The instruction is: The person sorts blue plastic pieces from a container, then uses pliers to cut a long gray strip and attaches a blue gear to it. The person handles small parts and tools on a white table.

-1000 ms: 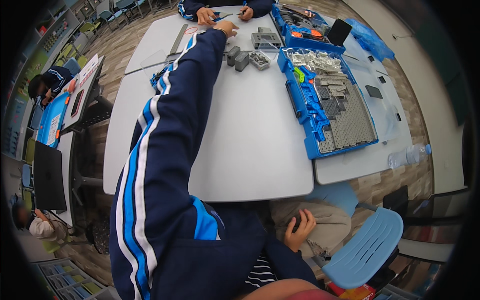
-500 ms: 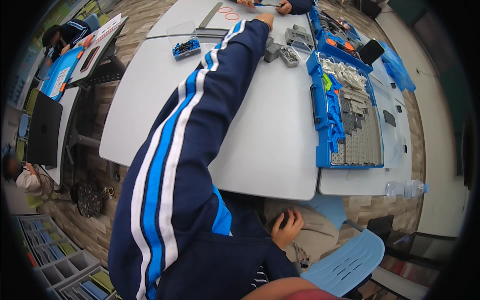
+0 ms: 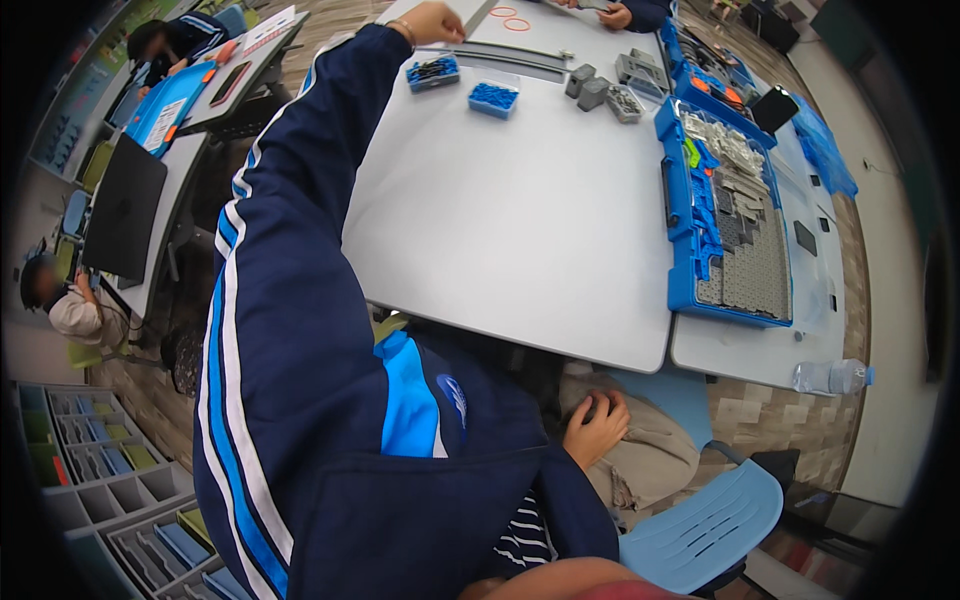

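White worktop (image 3: 520, 230) is filling the middle of our view, with classroom desks, a laptop and storage bins curving off to the left. We are stretching our left arm far across it, the striped blue sleeve (image 3: 290, 230) running from the lower edge up to the far rim. Our left hand (image 3: 432, 20) is closing on the near end of a flat grey strip (image 3: 478, 14); the fingers look curled about it, though the fisheye rim is making the grip hard to read. The strip is lying up and to the right of the hand, its long axis slanting away from us. Just below the hand, a long grey rail (image 3: 500, 55) is lying crosswise, with two small blue trays (image 3: 434, 72) (image 3: 494, 97) beside it and a big blue parts case (image 3: 725, 215) well off to the right. Our right hand (image 3: 596, 428) is resting in our lap, fingers loosely bent on nothing, far from the strip. Another person's hand (image 3: 612, 14) is working at the far edge.
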A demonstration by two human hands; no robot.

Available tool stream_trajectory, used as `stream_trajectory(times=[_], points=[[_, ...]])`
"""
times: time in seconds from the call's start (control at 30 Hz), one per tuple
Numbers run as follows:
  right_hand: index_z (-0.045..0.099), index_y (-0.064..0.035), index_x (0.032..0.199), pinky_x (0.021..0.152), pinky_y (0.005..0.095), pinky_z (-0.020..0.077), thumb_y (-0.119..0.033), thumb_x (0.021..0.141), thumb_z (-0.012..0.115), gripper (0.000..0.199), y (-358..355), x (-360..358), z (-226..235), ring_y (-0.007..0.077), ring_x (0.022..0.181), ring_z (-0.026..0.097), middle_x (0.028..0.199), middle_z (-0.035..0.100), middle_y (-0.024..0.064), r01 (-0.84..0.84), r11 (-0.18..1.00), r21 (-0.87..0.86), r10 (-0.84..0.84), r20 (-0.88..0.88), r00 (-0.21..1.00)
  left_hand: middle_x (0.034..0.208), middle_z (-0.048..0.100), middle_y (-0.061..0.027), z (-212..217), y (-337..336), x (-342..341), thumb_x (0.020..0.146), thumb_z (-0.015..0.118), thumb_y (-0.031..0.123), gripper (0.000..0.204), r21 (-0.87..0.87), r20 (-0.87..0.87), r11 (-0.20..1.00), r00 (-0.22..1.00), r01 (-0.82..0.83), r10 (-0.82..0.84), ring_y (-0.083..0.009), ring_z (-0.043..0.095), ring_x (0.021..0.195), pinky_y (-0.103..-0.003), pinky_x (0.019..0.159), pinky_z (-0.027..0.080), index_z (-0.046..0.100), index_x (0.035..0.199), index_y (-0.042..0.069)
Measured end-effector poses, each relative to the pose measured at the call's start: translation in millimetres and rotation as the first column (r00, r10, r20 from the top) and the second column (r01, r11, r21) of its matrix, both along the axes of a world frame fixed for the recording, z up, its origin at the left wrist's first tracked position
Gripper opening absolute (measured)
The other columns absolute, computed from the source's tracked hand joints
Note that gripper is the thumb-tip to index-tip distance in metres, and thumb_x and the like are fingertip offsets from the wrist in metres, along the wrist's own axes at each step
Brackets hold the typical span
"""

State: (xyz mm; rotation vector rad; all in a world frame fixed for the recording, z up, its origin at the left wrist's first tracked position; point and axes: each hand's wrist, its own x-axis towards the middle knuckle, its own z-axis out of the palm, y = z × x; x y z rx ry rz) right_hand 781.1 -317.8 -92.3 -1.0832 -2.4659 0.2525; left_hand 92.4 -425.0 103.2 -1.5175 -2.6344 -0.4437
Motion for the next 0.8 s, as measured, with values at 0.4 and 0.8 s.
stream_trajectory(times=[0.4,0.8], points=[[0.069,-0.0065,0.102,0.095,0.0461,0.0392,-0.020,0.092,0.062,0.018,1.6,6.9,-3.2,0.0350,0.117,0.053,0.124,0.059,0.0160,-0.072,0.997,-0.027,0.072,-0.023,0.997,0.139,0.059,-0.0149,-77.3,-42.9,33.0,0.098,0.061,0.044,0.052,0.191,-0.279,0.980,0.955,-0.051,0.104,-0.0305,0.056,0.126,-0.037,0.107,0.044,0.062,0.134,0.006],[0.069,-0.0074,0.102,0.097,0.0457,0.0382,-0.021,0.091,0.063,0.019,2.2,5.4,-8.0,0.0344,0.118,0.052,0.125,0.059,0.0153,-0.068,0.997,-0.034,0.068,0.001,0.998,0.157,0.040,-0.0175,-98.4,-16.4,32.9,0.103,0.044,0.059,0.073,0.069,-0.492,0.985,0.853,-0.159,0.172,-0.0309,0.040,0.144,-0.040,0.118,0.034,0.040,0.153,0.006]])
